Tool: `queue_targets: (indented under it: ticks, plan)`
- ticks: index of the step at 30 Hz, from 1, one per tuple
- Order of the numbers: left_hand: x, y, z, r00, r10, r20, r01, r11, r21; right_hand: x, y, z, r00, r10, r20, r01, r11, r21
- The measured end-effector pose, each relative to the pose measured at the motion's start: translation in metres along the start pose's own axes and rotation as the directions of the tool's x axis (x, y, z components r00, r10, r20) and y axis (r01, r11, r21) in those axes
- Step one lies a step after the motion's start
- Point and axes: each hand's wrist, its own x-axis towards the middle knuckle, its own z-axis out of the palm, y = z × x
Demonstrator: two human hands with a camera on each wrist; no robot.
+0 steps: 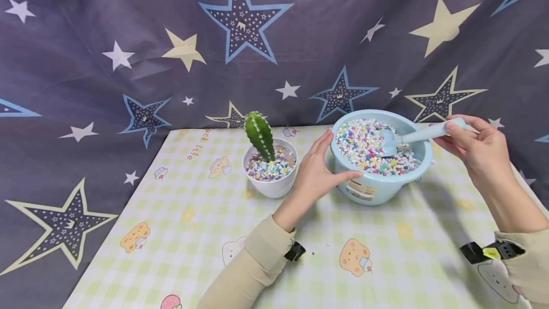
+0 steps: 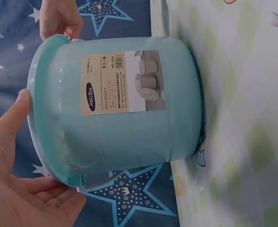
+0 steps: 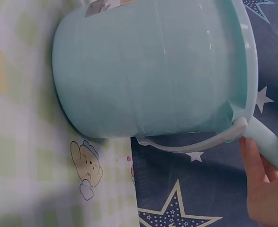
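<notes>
A light blue plastic bucket (image 1: 373, 190) stands on the table, filled with small multicoloured pebbles (image 1: 364, 142). My right hand (image 1: 484, 151) grips the handle of a light blue toy shovel (image 1: 422, 133), whose blade lies on the pebbles. In the right wrist view, the shovel handle (image 3: 266, 144) shows beside the bucket's rim. With thumb and fingers spread and fairly straight, my left hand (image 1: 315, 170) touches the bucket's near left rim; the left wrist view shows the labelled bucket wall (image 2: 124, 137) in front of the palm.
Left of the bucket, a green cactus (image 1: 259, 135) stands in a white pot (image 1: 272, 187) topped with similar pebbles, close to my left hand. A checked tablecloth (image 1: 180, 232) covers the table. Behind its far edge hangs a dark star-patterned cloth (image 1: 141, 70). The bucket's bail handle (image 3: 191, 144) hangs down.
</notes>
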Motion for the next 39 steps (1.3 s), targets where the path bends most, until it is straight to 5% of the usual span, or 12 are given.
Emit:
queue_targets:
  ticks: [17, 27, 39]
  plan:
    - [-0.002, 0.001, 0.001, 1.000, -0.001, 0.009, 0.001, 1.000, -0.017, 0.003, 0.008, -0.002, 1.000, 0.009, 0.014, -0.010, 0.997, 0.079]
    - [0.000, 0.001, -0.001, 1.000, -0.011, 0.017, 0.011, 1.000, 0.008, 0.000, 0.010, 0.006, 1.000, -0.008, -0.016, 0.008, 0.999, 0.039]
    - [-0.001, 0.002, -0.002, 1.000, -0.007, 0.017, 0.006, 0.999, 0.032, -0.008, 0.002, -0.008, 0.999, 0.035, -0.033, -0.029, 0.988, 0.151]
